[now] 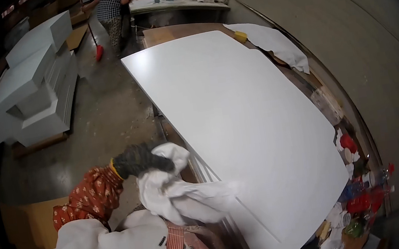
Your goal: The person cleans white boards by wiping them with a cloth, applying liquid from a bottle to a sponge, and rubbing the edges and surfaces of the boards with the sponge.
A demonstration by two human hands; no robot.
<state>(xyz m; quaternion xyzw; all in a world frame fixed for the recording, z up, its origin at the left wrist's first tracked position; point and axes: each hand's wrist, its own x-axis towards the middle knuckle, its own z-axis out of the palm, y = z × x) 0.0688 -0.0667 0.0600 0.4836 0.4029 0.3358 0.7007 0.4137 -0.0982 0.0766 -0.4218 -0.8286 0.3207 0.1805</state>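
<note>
My left hand (142,162), in a dark glove with a yellow cuff, is closed on a white cloth (160,188). The cloth hangs bunched below the fingers, and its blurred far end trails right onto the near left edge of a large white panel (239,114). Flat and glossy, that panel lies on a work table (176,32). Near the cloth, a thin pale line runs along the panel's surface. A red flowered sleeve covers my left forearm. My right hand does not show.
White panels (37,91) are stacked on the floor at left. Bottles and red items (360,198) crowd the right side beside the wall. A white sheet (269,43) and a yellow object (240,36) lie beyond the panel. A person (112,9) stands near a red broom (99,52).
</note>
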